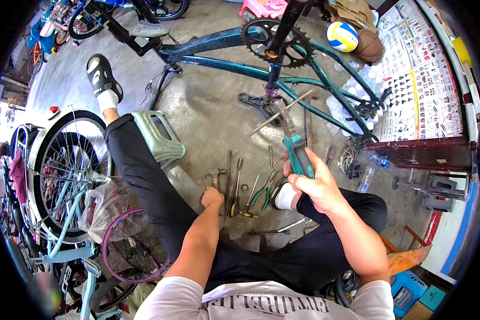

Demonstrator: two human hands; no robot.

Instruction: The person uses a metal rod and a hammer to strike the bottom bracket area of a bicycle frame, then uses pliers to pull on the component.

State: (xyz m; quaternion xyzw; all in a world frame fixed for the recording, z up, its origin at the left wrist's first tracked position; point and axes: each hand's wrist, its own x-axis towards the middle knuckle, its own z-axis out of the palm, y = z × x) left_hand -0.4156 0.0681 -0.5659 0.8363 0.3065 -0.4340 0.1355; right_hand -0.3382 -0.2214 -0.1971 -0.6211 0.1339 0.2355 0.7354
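"And the left hand [213,198]?"

"Closest to me, fingers curled snugly round the handle of a hammer [214,174], its metal head out just beyond my knuckles!"

"Anything beside it?"

"Plenty! Just right of that hand, a yellow-and-black screwdriver [233,207] lies on the floor [213,122], and a little further right, green-handled pliers [268,198]."

"Over to the right hand [317,184], then!"

"It's further out, wrapped round a teal-gripped tool [300,158], thumb and fingers closed on it, the metal end pointing away from me. A thin rod [261,128] crosses by that end; whether it's pinched there, I can't tell."

"And beyond?"

"Ahead of both hands, a teal bike frame [224,65] with its black chainring [253,46]! A pale green stool [148,137] sits ahead and left of my left hand. Farthest, past the right hand, a volleyball [342,36] touches a basketball [369,45]!"
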